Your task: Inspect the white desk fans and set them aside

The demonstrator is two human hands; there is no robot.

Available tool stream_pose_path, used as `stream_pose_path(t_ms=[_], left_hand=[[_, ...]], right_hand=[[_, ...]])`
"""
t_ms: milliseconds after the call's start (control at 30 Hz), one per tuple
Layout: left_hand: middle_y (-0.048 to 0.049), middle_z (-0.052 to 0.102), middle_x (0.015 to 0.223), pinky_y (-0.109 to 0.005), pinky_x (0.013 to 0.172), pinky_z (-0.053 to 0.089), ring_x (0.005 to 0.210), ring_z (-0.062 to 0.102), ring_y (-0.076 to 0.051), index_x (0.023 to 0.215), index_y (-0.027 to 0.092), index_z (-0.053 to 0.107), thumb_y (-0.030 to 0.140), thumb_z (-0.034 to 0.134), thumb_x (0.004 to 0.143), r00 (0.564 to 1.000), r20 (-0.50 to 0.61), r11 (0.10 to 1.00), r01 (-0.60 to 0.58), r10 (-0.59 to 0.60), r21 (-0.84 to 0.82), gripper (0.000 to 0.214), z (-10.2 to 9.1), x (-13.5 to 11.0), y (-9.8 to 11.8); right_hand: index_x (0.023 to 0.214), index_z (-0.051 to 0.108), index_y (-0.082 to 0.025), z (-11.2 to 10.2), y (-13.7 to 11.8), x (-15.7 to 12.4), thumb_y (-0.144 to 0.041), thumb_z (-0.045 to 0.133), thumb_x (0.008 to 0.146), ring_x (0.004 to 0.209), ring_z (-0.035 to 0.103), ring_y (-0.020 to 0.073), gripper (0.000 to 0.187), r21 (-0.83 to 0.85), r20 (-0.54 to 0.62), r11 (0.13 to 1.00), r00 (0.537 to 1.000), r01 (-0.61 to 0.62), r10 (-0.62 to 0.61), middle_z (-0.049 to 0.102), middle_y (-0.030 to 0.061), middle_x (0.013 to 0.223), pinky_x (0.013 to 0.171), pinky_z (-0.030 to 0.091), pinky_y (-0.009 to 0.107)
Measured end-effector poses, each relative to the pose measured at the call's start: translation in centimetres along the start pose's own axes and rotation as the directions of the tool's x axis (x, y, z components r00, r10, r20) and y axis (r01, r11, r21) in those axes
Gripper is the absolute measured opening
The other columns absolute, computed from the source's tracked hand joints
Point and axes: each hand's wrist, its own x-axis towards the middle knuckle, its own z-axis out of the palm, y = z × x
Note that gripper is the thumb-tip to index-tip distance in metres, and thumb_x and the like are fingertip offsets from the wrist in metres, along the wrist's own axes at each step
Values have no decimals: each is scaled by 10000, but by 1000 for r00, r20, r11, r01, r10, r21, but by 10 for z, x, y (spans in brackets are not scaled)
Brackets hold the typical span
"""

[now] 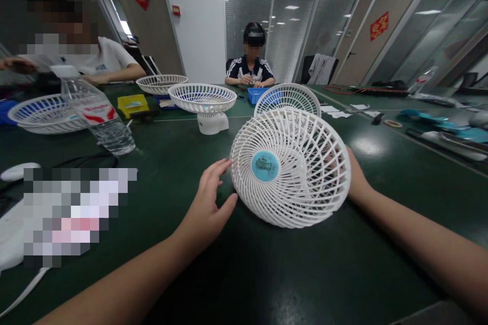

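Note:
A white plastic fan [290, 203] stands tilted in front of me, its round spiral grille facing me and a light-blue disc [266, 166] at the grille's centre. Behind the slats a paler body shows, only in part. At the grille's right edge my right hand [348, 172] grips the fan from behind; its fingers show only partly through the bars. My left hand [213, 195] is at the left rim, fingers stretched and apart, fingertips at or very close to the edge. Just behind stands another white round grille [287, 92].
A fan with an upturned grille [203, 97] stands further back, near more white grilles [162, 83]. To the left are a water bottle [101, 114], a yellow box [133, 105] and cables. A blue bin [258, 95] lies near a seated person [250, 68]; another person sits left.

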Motion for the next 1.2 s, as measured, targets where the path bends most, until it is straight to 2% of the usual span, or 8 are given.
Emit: stream_pose_path(t_ms=[67, 133, 267, 467, 633, 767, 933, 1200], left_hand=[[-117, 357, 1418, -479, 996, 431, 1278, 429, -282, 1346, 250, 371, 277, 538, 849, 986, -23, 977, 161, -166, -142, 525, 2, 3, -5], [-126, 407, 1376, -471, 986, 437, 1259, 456, -279, 1293, 222, 412, 286, 535, 832, 954, -18, 924, 286, -300, -255, 481, 3, 7, -8], [-133, 468, 1318, -476, 979, 436, 1236, 479, -290, 1227, 197, 466, 309, 548, 797, 936, -10, 894, 332, -352, -302, 451, 4, 9, -4], [-139, 514, 1269, -468, 926, 469, 1144, 547, -288, 1192, 182, 504, 331, 563, 769, 943, 3, 899, 319, -333, -299, 452, 4, 8, 0], [-124, 548, 1228, -450, 955, 445, 1147, 544, -275, 1155, 180, 518, 319, 554, 769, 948, -2, 904, 303, -319, -301, 412, 5, 9, -1], [-109, 557, 1222, -422, 976, 429, 1162, 534, -256, 1141, 183, 512, 312, 543, 775, 951, -3, 905, 295, -311, -308, 390, 5, 10, 0], [-78, 610, 1131, -418, 948, 455, 1051, 591, -231, 1054, 190, 553, 302, 524, 809, 960, 52, 924, 278, -275, -262, 272, 1, 7, 7], [-79, 625, 1113, -416, 864, 514, 948, 626, -211, 1013, 188, 581, 253, 500, 833, 975, 83, 959, 217, -205, -180, 209, -3, 4, 10]], right_hand=[[1173, 548, -198, -5, -20, -21, -374, 480, 884, 1103, 523, 183, 346, 24, 131, 993, 984, 118, -120, 561, 93, 1196, 977, 414, 324], [1143, 593, -224, -10, -41, -37, -348, 537, 841, 1135, 521, 198, 330, 5, 291, 961, 919, 276, -266, 577, 68, 1196, 1021, 390, 361], [1200, 586, -260, -15, -71, -52, -333, 564, 820, 1238, 453, 228, 388, -149, 470, 840, 785, 521, -403, 520, 53, 1301, 1059, 343, 461], [1300, 489, -278, -9, -95, -66, -393, 577, 834, 1231, 456, 232, 488, -266, 343, 877, 890, 399, -301, 482, 49, 1346, 996, 409, 482], [1208, 553, -256, 2, -107, -73, -409, 582, 840, 1185, 507, 220, 399, -103, 247, 958, 940, 269, -238, 550, 37, 1266, 985, 457, 439], [1183, 587, -229, 10, -106, -71, -375, 589, 835, 1132, 551, 196, 377, 15, 212, 981, 958, 196, -194, 581, 49, 1219, 998, 469, 395], [1159, 622, -218, 9, -99, -74, -315, 550, 839, 1090, 576, 218, 341, -61, 191, 983, 969, 174, -160, 597, 67, 1191, 973, 487, 429], [1294, 550, -242, -1, -87, -73, -274, 483, 871, 1330, 368, 257, 429, -244, 280, 901, 916, 358, -289, 493, 66, 1341, 1099, 338, 522]])
